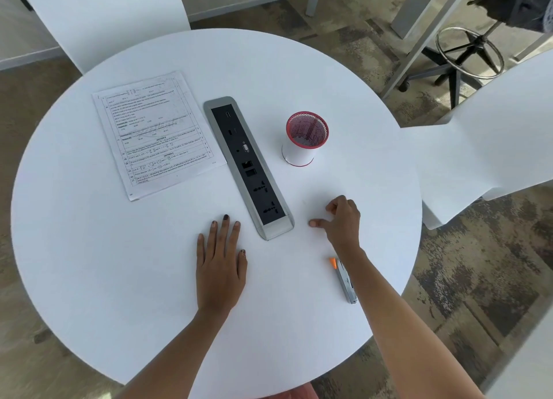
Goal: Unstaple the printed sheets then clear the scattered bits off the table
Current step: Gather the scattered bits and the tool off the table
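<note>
two hands rest on a round white table beside a built-in socket panel

the left hand [221, 264] lies flat, palm down, on the table [89, 249], fingers straight and slightly spread. it sits just left of the near end of the socket panel [248, 168], a long grey-framed black strip set into the tabletop and running away from the viewer at a slant. this hand holds nothing.

the right hand [341, 219] is on the other side of the socket panel, just right of its near end. its fingers [330, 207] are curled under and its thumb points out toward the panel, tip at the tabletop. whether anything is pinched under the curled fingers cannot be made out. the two hands are apart, with the panel's near end between them.

a silver stapler [344, 279] with an orange tip lies on the table nearer the viewer than the socket panel and to its right, partly tucked under the right forearm.

the printed sheets [155, 135] lie flat in a stack left of the socket panel, alongside its far half, one corner nearly touching its frame. neither hand touches them. any loose bits on the table are too small to see.

a red mesh pen cup [306, 138], its lower part wrapped in white, stands upright to the right of the socket panel's middle.

beyond the table, a white chair [104, 18] stands past the panel's far end on the left, another white chair [493, 147] on the right, and a black-based stool [466, 48] with a chrome foot ring stands farther back right on mottled carpet.
</note>
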The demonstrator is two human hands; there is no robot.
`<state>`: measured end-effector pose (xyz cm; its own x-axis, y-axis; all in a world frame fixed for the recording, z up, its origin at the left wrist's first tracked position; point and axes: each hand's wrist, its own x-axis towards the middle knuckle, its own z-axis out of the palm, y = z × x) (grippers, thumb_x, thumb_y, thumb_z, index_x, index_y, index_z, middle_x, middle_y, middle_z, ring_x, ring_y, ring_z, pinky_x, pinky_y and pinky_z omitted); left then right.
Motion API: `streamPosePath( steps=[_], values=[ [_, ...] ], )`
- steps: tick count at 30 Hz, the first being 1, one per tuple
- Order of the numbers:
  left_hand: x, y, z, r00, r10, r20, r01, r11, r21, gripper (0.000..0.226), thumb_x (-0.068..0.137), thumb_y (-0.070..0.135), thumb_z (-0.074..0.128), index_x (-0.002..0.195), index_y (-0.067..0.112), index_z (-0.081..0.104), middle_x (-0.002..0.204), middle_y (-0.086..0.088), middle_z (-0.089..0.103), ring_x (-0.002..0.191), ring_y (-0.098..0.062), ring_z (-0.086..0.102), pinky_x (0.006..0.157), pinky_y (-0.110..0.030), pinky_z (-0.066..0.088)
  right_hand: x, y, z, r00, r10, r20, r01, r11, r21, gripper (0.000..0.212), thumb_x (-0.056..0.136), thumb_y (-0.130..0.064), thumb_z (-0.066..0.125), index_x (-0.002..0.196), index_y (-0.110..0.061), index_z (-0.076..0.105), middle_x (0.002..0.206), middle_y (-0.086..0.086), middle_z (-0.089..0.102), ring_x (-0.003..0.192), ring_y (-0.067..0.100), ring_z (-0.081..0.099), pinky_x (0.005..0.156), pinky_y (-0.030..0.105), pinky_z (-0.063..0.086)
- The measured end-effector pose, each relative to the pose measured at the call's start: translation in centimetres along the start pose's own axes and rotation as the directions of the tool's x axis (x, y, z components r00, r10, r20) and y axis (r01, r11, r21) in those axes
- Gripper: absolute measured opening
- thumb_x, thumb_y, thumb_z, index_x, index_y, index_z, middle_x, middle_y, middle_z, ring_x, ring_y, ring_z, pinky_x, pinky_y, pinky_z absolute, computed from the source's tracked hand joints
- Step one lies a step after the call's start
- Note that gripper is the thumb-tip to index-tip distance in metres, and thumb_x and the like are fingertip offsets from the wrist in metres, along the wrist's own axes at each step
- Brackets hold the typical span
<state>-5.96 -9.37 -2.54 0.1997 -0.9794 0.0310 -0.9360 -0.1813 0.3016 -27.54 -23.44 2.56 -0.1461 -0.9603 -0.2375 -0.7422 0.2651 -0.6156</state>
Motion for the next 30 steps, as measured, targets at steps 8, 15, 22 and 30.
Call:
streamPosePath(
  steps=[8,15,22,30],
  values=[
    [0.0,-0.1,0.1,1.000,-0.003,0.011,0.003,1.000,0.003,0.055,0.099,0.025,0.032,0.153,0.016,0.030,0.163,-0.005,0.022,0.150,-0.028,0.022,0.121,-0.051,0.020,-0.9,-0.5,0.3,0.967,0.036,-0.251,-0.010,0.994,0.104,0.039,0.074,0.025,0.038,0.092,0.000,0.063,0.095,0.016,0.062,0.077,0.015,0.065,0.068,0.011,0.049],
    [0.0,0.0,0.1,1.000,-0.001,0.004,0.001,1.000,0.007,0.055,0.098,0.026,0.033,0.152,0.016,0.031,0.163,-0.005,0.023,0.150,-0.028,0.023,0.121,-0.051,0.020,-3.6,-1.3,3.2,0.975,-0.029,-0.222,0.013,0.997,-0.076,0.058,0.071,0.027,0.035,0.117,0.003,0.060,0.105,0.015,0.054,0.096,0.032,0.052,0.075,0.030,0.042],
    [0.0,0.0,0.0,1.000,-0.002,0.004,0.002,1.000,-0.008,0.055,0.097,0.025,0.034,0.152,0.016,0.031,0.163,-0.005,0.023,0.150,-0.028,0.024,0.122,-0.050,0.018,-2.3,-3.5,3.6,0.974,-0.089,-0.207,0.101,0.994,0.047,0.040,0.082,0.019,0.042,0.109,0.002,0.067,0.104,0.017,0.063,0.085,0.024,0.059,0.074,0.021,0.042],
    [-0.1,-0.1,0.1,1.000,-0.004,0.010,0.004,1.000,-0.002,0.056,0.097,0.025,0.035,0.152,0.016,0.031,0.163,-0.005,0.022,0.150,-0.027,0.024,0.121,-0.051,0.020,-1.1,-1.3,2.4,0.923,-0.381,0.048,0.384,0.908,-0.169,0.059,0.077,0.023,0.039,0.127,-0.003,0.057,0.127,0.010,0.057,0.118,0.026,0.053,0.101,0.033,0.045]
  ],
)
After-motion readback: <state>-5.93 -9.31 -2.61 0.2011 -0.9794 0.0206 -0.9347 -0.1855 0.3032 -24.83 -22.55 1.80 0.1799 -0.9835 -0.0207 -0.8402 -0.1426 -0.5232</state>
